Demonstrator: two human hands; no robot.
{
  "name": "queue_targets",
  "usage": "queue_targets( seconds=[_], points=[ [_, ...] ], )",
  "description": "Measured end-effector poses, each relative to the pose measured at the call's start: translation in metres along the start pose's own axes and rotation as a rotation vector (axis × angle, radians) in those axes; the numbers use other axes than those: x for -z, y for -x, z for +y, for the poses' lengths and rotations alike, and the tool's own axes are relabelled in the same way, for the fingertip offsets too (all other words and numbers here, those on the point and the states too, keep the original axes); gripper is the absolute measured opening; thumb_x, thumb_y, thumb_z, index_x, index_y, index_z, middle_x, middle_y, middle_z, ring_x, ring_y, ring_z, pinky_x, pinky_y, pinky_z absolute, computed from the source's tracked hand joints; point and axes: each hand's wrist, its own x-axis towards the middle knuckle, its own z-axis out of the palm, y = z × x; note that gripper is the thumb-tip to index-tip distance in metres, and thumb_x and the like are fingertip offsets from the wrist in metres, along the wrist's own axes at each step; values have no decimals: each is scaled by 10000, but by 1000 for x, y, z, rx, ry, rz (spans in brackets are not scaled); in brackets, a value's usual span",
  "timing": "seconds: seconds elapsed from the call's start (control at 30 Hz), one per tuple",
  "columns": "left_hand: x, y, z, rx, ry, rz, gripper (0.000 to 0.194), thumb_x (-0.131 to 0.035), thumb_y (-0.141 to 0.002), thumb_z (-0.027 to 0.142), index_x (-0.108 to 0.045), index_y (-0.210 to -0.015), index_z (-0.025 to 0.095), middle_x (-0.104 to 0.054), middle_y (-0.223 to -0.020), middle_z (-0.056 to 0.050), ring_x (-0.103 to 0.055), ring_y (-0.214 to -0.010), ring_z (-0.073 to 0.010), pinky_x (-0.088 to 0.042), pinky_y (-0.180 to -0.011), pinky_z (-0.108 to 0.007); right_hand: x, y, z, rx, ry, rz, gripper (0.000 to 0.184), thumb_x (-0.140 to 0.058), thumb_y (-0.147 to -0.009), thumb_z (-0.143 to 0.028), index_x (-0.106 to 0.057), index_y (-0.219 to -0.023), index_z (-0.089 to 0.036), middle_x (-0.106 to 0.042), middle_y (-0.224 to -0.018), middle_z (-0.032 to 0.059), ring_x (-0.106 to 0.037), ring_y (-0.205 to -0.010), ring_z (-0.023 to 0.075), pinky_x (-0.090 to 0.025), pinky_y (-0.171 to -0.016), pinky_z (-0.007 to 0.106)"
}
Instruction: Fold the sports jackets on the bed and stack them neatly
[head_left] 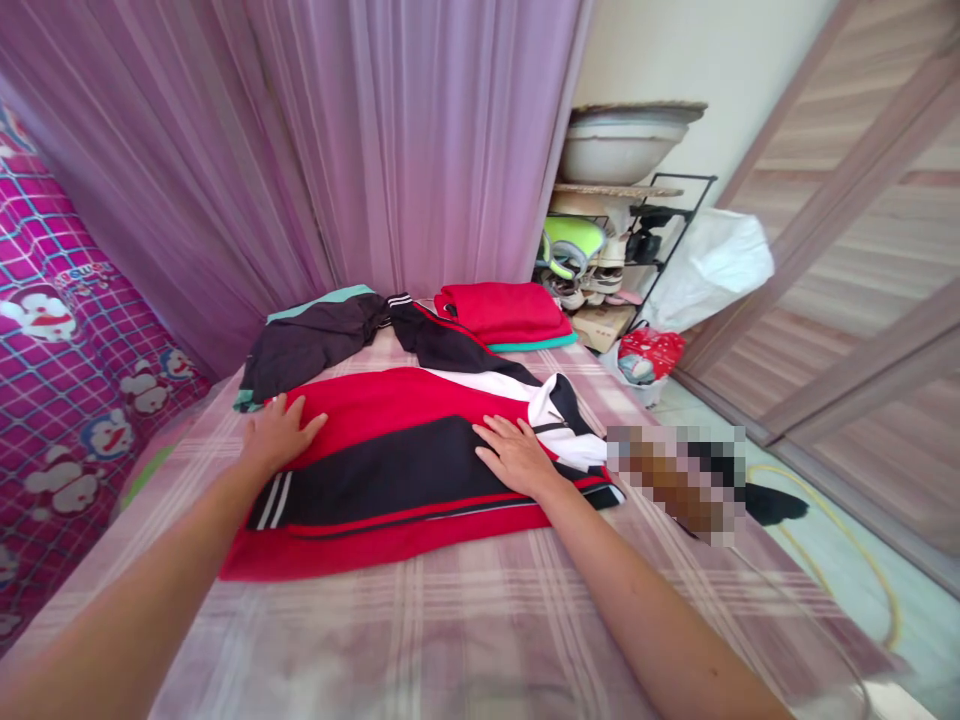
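A red, black and white jacket (420, 400) lies spread on the plaid bedsheet (480, 620), its collar toward the right. One black sleeve is laid across its body with the striped cuff at the left; the other stretches out toward the back. My left hand (281, 430) rests on the jacket's left end, fingers spread and flat. Near the collar, my right hand (517, 455) presses flat on the black sleeve, its fingers stretched out. Neither hand grips anything.
Behind the jacket lie a dark grey garment (311, 340) and a folded red garment (506, 312). A blurred-out patch (675, 485) covers something at the right edge. Beyond stand a shoe rack (667, 230), a white bag (712, 260) and a purple curtain (420, 140).
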Motion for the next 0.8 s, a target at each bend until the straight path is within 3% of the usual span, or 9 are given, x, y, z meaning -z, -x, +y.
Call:
queue_targets(
  seconds=[0.07, 0.17, 0.27, 0.43, 0.53, 0.6, 0.8],
  points=[
    [0, 30, 19, -165, -20, 90, 657, -363, -900, 554, -514, -1414, 173, -387, -1562, -154, -343, -1438, -338, -301, -1137, -555, 2, 0, -1, -5, -5, 4, 524, -315, -1016, -457, -468, -1470, -242, -399, -1559, 99, -328, -1448, 256, -195, -1185, 527],
    [-10, 84, 48, -385, 3, 104, 547, -358, -937, 512, -558, -1380, 260, -477, -1515, -80, -393, -1416, -294, -283, -1157, -520, -1, 0, 0, -13, -15, 4, 516, -324, -1016, -456, -466, -1469, -256, -398, -1561, 86, -326, -1448, 246, -194, -1186, 517],
    [-22, 120, 65, -425, 13, 118, 565, -355, -952, 519, -517, -1422, 250, -495, -1500, -94, -429, -1394, -289, -273, -1160, -521, -9, -1, 4, 14, -24, 76, 485, -363, -1009, -432, -503, -1441, -262, -451, -1528, 86, -383, -1415, 245, -253, -1166, 508],
    [-19, 126, 72, -384, 21, 100, 570, -359, -960, 533, -505, -1431, 247, -486, -1507, -90, -424, -1399, -285, -287, -1158, -520, -16, 4, 17, 139, -61, 450, 365, -431, -983, -295, -674, -1243, -216, -636, -1336, 109, -562, -1251, 254, -353, -1114, 486],
    [-15, 124, 72, -367, 24, 73, 569, -365, -964, 534, -488, -1443, 251, -467, -1522, -77, -406, -1414, -275, -276, -1172, -506, -14, 14, 26, 221, -69, 570, 349, -433, -984, -295, -700, -1191, -209, -672, -1279, 103, -596, -1203, 250, -387, -1090, 465],
    [-15, 125, 73, -363, 26, 66, 575, -366, -965, 535, -480, -1449, 247, -458, -1528, -78, -399, -1418, -277, -271, -1175, -510, -15, 22, 31, 227, -59, 557, 364, -433, -983, -321, -700, -1196, -197, -675, -1274, 110, -588, -1216, 264, -413, -1070, 464],
    [-13, 127, 73, -360, 29, 37, 588, -357, -970, 532, -469, -1456, 221, -439, -1541, -84, -386, -1425, -285, -252, -1184, -520, -25, 33, 38, 113, 15, 320, 389, -460, -959, -348, -689, -1234, -198, -658, -1300, 118, -589, -1217, 296, -453, -1038, 477]
  ],
)
